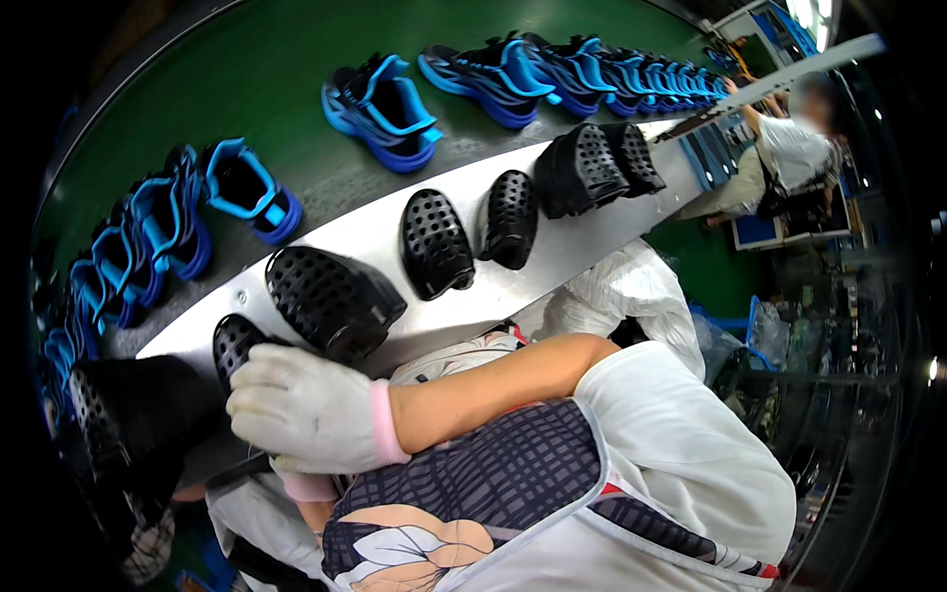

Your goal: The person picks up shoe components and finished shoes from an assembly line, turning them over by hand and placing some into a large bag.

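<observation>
Right hand, white glove with pink cuff, reaches across the body to the near-left end of the metal worktop ledge; fingers curled together, resting on a black perforated sole at the ledge edge, clamped or just touching, can't tell. Left hand mostly hidden under the right forearm, only a glove cuff shows, so its grip can't be told. Just beside the sole, a bigger black perforated sole unit, tilted. Further along the ledge: two more black soles side by side, then a stacked pair. Behind the ledge, a green conveyor belt carries a row of blue-and-black sneakers. White plastic bag below the ledge. Another person sits at the far right.
</observation>
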`<control>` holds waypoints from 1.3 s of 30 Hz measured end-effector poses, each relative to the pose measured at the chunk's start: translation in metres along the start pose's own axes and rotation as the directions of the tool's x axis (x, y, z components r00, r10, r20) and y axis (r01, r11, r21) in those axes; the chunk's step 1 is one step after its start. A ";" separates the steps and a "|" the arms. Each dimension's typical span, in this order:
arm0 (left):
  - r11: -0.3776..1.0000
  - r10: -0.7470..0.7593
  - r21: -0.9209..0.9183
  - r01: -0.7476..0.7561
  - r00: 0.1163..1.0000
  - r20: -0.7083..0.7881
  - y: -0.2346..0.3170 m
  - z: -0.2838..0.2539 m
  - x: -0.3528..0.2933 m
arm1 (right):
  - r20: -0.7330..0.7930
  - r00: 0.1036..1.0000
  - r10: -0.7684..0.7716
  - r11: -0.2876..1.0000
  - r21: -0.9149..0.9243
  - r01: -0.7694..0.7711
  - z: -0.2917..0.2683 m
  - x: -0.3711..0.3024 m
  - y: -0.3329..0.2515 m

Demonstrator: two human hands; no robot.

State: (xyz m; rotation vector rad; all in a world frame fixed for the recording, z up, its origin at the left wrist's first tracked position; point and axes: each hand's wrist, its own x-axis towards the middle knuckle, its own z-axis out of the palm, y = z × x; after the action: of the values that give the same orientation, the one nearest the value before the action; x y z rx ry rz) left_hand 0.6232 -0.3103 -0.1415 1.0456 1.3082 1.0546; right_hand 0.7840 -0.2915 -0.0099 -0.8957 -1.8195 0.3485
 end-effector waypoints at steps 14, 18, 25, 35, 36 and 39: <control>0.828 0.303 0.486 -0.280 0.952 0.031 -0.012 -0.002 0.011 | 0.196 0.979 -0.063 0.988 -0.126 0.089 -0.044 0.018 -0.005; 0.782 0.365 0.519 -0.345 0.928 0.068 -0.018 0.000 0.017 | 0.002 0.970 0.245 0.945 -0.225 -0.238 -0.097 0.024 0.027; 0.811 -0.167 -0.560 0.168 0.985 0.054 -0.034 0.000 0.035 | 0.086 0.675 0.733 0.633 0.277 -0.723 -0.069 -0.039 0.093; 0.345 0.459 0.842 -0.415 0.857 0.235 0.023 0.011 0.037 | 0.181 0.897 0.403 0.912 -0.165 -0.376 -0.089 0.013 0.017; 0.406 0.353 0.846 -0.345 0.913 0.203 0.032 0.013 0.037 | 0.338 0.897 0.286 0.909 -0.391 -0.143 -0.084 0.029 0.006; 0.591 0.167 0.795 -0.137 0.985 0.046 0.025 0.020 0.044 | 0.615 0.764 0.194 0.798 -0.552 0.241 -0.052 0.040 -0.017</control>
State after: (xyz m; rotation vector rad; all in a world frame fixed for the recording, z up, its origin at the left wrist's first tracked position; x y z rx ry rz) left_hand 0.6431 -0.2620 -0.1265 1.8472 1.8059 0.5617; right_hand 0.8151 -0.2830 0.0498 -1.2967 -2.6854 0.0263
